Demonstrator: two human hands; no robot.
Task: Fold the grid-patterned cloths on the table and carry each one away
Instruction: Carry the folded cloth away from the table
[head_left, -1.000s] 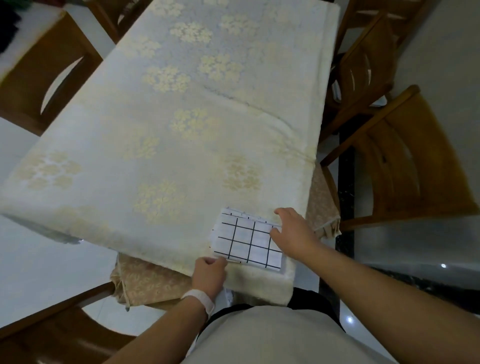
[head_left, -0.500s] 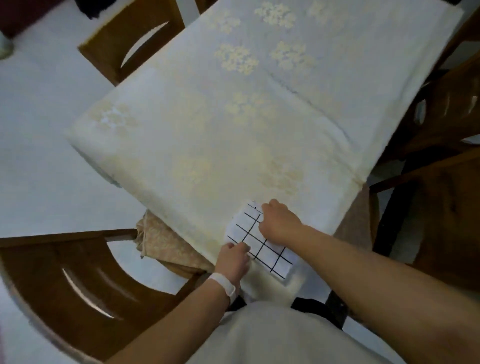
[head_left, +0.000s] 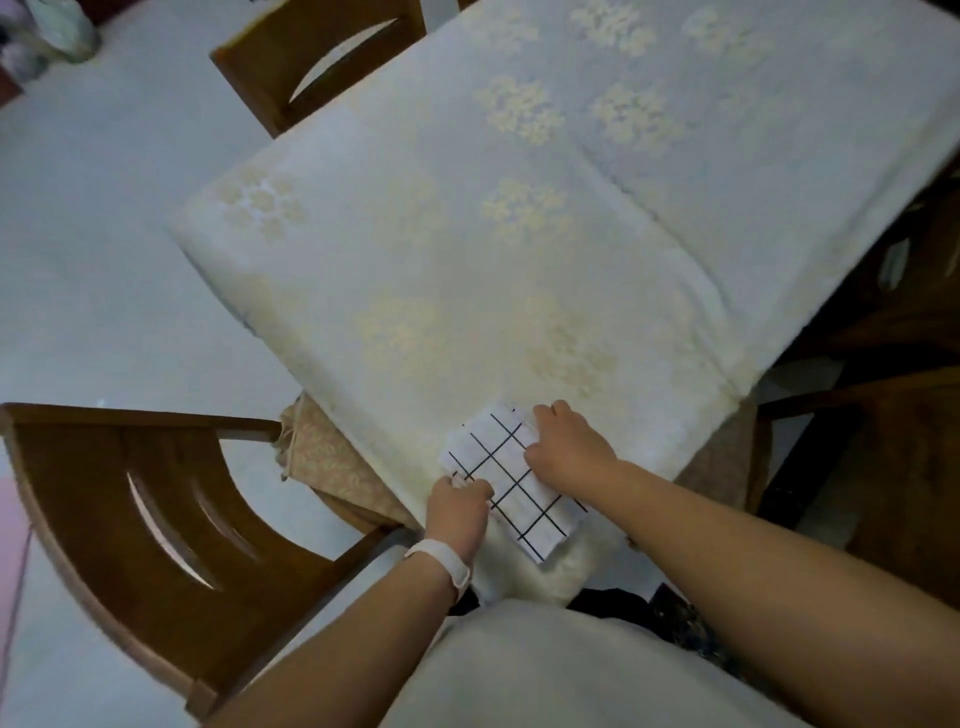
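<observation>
Left hand (head_left: 460, 512) pinches the cloth's (head_left: 524, 506) near corner, and right hand (head_left: 569, 452) curls over its far side. The cloth lies folded small at the table's (head_left: 467, 260) near edge. Folding looks about done, carrying away remains. No other grid cloth shows beyond.

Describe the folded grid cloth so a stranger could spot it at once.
Start at the big cream floral tablecloth and go to its near corner. There a small folded grid-patterned cloth lies flat, left hand at its near edge, right hand on top. Only it is white with black lines.
</observation>
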